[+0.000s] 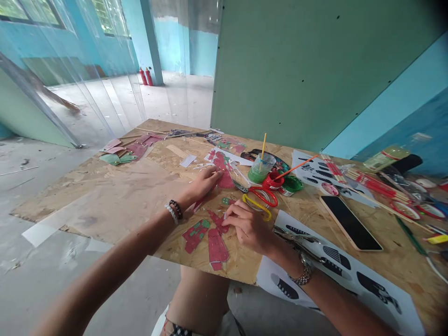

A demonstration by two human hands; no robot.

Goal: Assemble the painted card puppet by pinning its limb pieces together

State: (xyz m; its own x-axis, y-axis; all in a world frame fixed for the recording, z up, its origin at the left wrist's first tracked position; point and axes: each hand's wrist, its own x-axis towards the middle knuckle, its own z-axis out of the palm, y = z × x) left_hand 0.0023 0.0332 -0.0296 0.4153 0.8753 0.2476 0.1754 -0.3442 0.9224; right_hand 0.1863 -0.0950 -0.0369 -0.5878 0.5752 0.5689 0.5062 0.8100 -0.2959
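Note:
My left hand (206, 183) reaches over the board table, its fingertips on a red painted paper cutout (224, 179). Nearer the front edge, the bent fingers of my right hand (248, 226) pinch the edge of a small red cutout (217, 221). Just left of it lies a red and green cutout (196, 235). A larger red cutout (217, 247) rests below my right fingers. Red-handled scissors (262, 196) lie between my right hand and the paint pots. A yellow handle loop (257, 207) is close to my right knuckles.
Behind the scissors are a cup of green water (258, 169), a red paint pot (273, 180) and a green one (291, 185). A phone (351, 223) and printed sheets (381, 284) lie right. More cutouts (136, 148) lie at the far left.

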